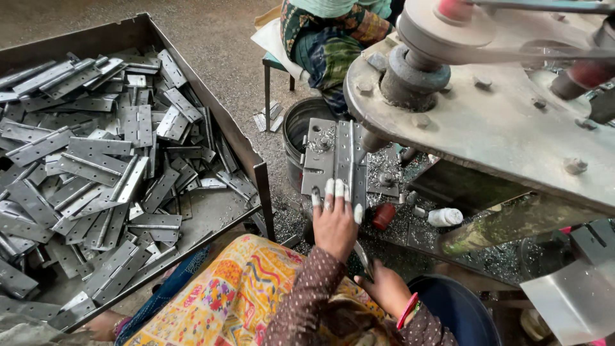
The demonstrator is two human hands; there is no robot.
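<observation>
Big steel tray [192, 57] on my left, rusty dark walls, heaped with flat grey metal hinges [96, 166], long narrow leaves with knuckled barrels, dull zinc finish, lying every which way. Tray floor shows bare near the front corner. Tray's left and near edges run out of view.

Dark round bucket [296, 128] sits past the tray corner, under the machine; contents not readable, mostly covered by the work plate. Second container, a dark blue tub [461, 314], by my right wrist, inside hidden.

My left hand [334, 221] is flat, fingers spread, pressing one open hinge [351, 160] down on the grey work plate [317, 160]. Fingertips wear white tape or caps. The hinge lies lengthwise away from me, its far end at the machine's spindle.

My right hand [384, 288] is low by my lap, closed loosely around a thin metal piece [362, 256]; can't tell what it is, only a sliver shows. Pink bangle on that wrist.

Machine [487, 115]: thick grey cast plate, bolt heads, round pulley, belt up top blurred. Metal swarf, shiny curls, litter the bed below, with a small red cylinder [384, 216] and a white bottle [445, 217] among them.

Another person in patterned green cloth [327, 38] sits behind on a stool, cut off at the top.
</observation>
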